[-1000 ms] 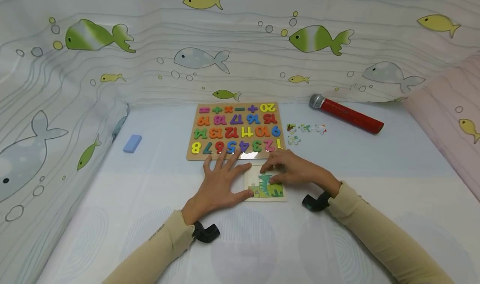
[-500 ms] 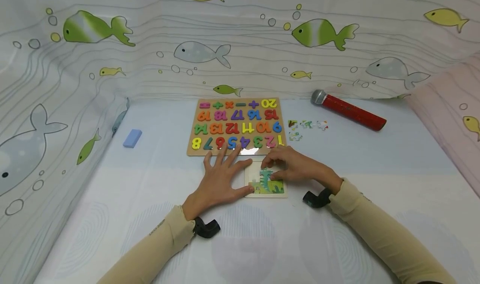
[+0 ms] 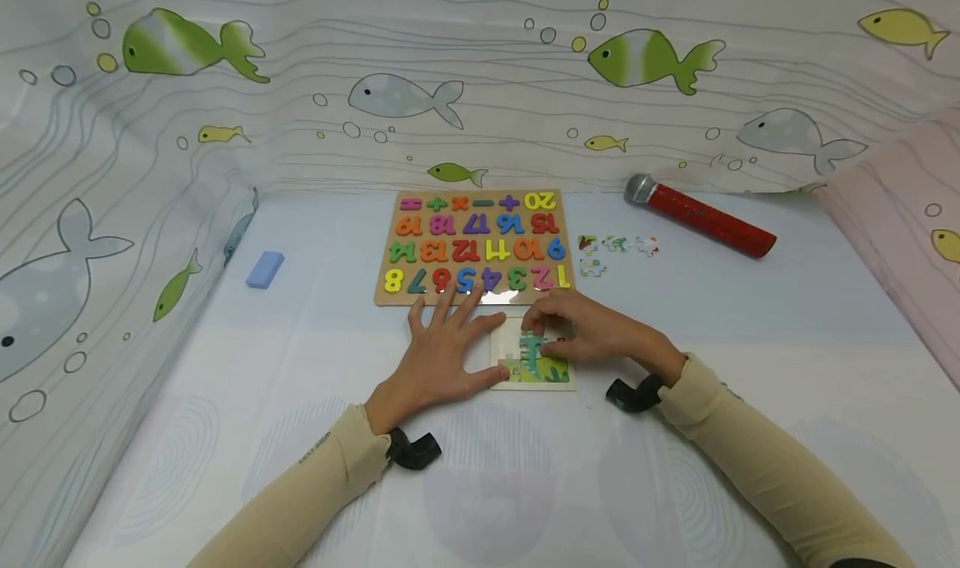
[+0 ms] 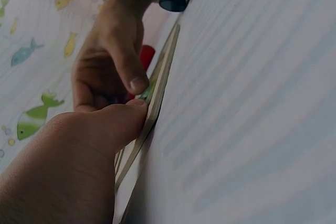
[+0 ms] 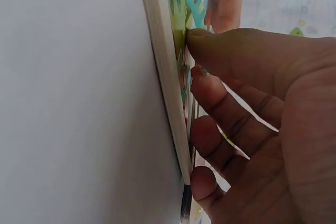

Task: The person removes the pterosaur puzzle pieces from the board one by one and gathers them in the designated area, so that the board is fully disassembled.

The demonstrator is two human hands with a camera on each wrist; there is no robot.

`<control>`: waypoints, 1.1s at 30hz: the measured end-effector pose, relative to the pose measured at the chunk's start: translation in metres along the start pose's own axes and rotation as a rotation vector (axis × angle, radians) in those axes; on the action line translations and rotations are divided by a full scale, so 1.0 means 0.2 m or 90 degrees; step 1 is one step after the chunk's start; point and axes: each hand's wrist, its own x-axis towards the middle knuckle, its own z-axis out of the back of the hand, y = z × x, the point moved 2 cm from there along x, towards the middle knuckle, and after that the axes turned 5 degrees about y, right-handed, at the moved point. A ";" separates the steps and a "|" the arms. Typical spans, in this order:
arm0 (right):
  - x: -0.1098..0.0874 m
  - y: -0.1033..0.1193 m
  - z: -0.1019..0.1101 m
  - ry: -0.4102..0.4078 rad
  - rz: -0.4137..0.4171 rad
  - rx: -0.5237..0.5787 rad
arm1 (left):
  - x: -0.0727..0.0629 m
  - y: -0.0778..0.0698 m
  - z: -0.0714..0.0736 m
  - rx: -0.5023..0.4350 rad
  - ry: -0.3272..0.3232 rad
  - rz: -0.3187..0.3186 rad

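My right hand [image 3: 592,326] pinches a teal, dinosaur-printed puzzle piece [image 3: 531,345]

I have it between thumb and forefinger, over the square, pale wooden puzzle tray [image 3: 536,387] that lies between my hands; whether it sits flat I can't tell. My left hand [image 3: 442,360] is spread wide — thumb on the tray's near corner, other fingertips reaching over the edge of the brown rectangular board with bright numerals [image 3: 399,299] just beyond. Past my right hand are four small, multicoloured loose pieces [image 3: 647,246] and, farther out, a red microphone with a silver head [image 3: 708,221].
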 end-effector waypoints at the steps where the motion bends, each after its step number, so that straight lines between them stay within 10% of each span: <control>1: 0.00 0.00 0.00 0.002 0.003 -0.001 | 0.00 0.00 0.00 0.000 0.002 0.001; 33: 0.00 -0.03 -0.01 -0.003 0.051 -0.019 | 0.00 0.00 -0.01 -0.002 0.006 -0.001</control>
